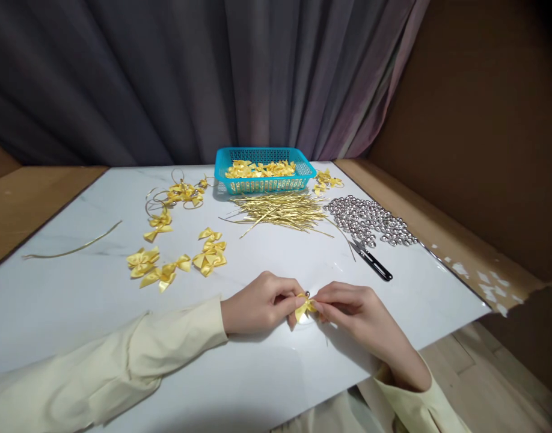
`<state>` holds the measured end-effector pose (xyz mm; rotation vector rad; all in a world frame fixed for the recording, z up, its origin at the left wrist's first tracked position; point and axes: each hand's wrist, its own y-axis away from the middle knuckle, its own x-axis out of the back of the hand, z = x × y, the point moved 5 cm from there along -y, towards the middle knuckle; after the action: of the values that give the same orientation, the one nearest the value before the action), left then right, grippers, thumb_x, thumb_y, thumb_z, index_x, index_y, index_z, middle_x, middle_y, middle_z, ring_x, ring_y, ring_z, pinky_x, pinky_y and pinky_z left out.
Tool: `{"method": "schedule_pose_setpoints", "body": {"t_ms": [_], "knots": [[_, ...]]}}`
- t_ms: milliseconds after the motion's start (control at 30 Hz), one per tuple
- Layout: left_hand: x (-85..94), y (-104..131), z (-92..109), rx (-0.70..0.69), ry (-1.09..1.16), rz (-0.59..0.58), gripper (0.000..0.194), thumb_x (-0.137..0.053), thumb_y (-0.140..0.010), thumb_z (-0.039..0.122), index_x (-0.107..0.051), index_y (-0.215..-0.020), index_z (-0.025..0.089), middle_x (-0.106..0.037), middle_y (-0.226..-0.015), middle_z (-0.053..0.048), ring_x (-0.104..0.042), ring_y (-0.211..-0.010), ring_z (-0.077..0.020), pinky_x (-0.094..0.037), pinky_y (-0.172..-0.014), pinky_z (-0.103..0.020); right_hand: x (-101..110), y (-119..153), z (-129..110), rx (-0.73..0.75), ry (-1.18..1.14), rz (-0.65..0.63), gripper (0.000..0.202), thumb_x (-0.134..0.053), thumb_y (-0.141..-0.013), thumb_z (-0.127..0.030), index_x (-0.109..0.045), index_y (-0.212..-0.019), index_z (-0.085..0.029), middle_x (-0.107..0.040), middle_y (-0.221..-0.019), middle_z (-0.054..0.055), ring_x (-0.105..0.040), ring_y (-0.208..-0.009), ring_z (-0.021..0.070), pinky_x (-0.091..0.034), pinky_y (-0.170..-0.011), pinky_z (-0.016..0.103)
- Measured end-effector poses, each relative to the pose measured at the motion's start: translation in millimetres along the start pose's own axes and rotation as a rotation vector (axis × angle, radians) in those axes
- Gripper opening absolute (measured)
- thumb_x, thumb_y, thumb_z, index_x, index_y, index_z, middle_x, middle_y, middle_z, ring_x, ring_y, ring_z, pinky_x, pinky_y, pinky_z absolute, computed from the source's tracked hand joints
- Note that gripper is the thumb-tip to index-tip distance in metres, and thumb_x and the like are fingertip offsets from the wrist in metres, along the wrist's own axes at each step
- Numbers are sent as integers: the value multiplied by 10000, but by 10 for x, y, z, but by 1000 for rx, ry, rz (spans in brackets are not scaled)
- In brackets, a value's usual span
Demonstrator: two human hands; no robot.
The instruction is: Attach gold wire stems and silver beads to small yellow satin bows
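Observation:
Near the front of the white table, my left hand [266, 304] pinches the left side of a yellow ribbon bow [305, 309]. My right hand [355, 310] is closed on the bow's right side, with thumb and fingertips together. A small silver bell or bead [307, 294] shows at the top of the bow, between the two hands. Fingertips cover part of the bow. Loose yellow bows [210, 255] lie beyond my left hand, and black-handled snips [372, 261] rest beyond my right hand.
A blue basket [264, 186] of yellow bows stands at the back. In front of it lie many gold ties [280, 211], with silver beads [370, 219] to their right. Bows with cords [183, 192] are at the back left; one gold cord [73, 247] lies far left.

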<state>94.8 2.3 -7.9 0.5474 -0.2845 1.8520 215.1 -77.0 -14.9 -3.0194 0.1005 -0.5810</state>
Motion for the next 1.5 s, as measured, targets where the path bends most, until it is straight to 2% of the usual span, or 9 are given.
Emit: {"method": "schedule_pose_setpoints", "body": {"t_ms": [500, 767, 1500], "knots": [[5, 16, 10, -6, 15, 7, 236, -429, -862, 224, -620, -847, 86, -688, -642, -82, -603, -573, -128, -429, -540, -201, 7, 6, -55, 36, 27, 40, 151, -558, -791, -150, -668, -687, -160, -622, -672, 33, -568, -615, 131, -432, -570, 229], [12, -4, 33, -8, 7, 20, 233, -431, -864, 226, -619, -847, 90, -689, -643, -78, -582, -555, -121, -398, -510, -194, 15, 23, -62, 72, 41, 74, 146, -554, -796, -150, -665, -705, -170, -639, -724, 43, -578, -653, 139, -437, -594, 235], [17, -14, 60, 8, 37, 30, 265, -424, -875, 267, -619, -849, 89, -682, -656, -68, -588, -584, -116, -430, -561, -201, 40, 38, -112, 112, 115, 128, 140, -533, -812, -181, -667, -771, -175, -639, -736, 47, -582, -640, 142, -444, -568, 238]]}}
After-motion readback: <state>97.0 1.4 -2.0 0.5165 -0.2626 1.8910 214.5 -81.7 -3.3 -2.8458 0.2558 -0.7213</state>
